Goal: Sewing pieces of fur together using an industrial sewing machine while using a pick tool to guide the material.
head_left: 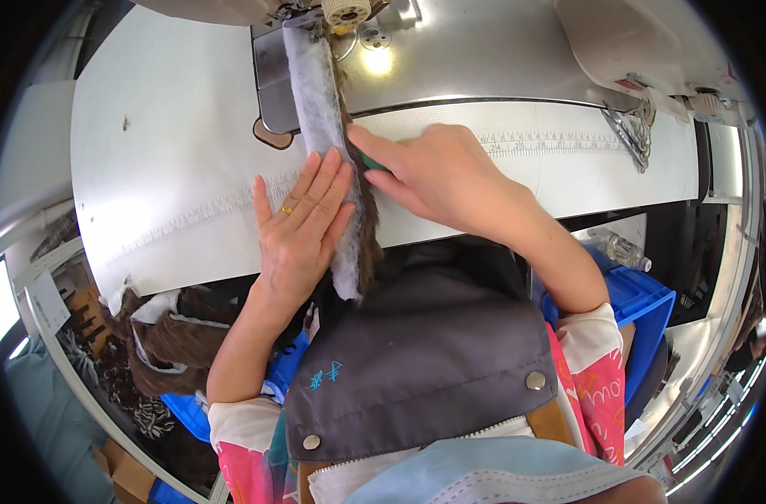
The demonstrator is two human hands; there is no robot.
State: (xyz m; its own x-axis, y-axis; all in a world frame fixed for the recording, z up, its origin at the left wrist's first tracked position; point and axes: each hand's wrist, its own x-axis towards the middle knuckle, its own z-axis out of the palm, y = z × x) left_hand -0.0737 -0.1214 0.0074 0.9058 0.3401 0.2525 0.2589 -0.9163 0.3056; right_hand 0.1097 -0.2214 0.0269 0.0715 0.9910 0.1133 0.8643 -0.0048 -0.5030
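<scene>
A long strip of plush fabric (314, 88), white-backed with brown fur along its right edge, runs from under the sewing machine head (303, 18) toward me over the table edge. My left hand (301, 227), with a ring on one finger, lies flat on the strip, fingers stretched out. At the strip's furry edge, my right hand (450, 176) is closed around a green-handled tool (372, 163). The tool's working end is hidden by the hand and the fur, so its kind does not show.
The white sewing table (173, 151) carries a printed ruler. Scissors (626, 139) lie at its right end. Brown plush pieces (177, 340) are heaped below left. A blue bin (643, 294) with a clear bottle (622, 250) beside it stands at right.
</scene>
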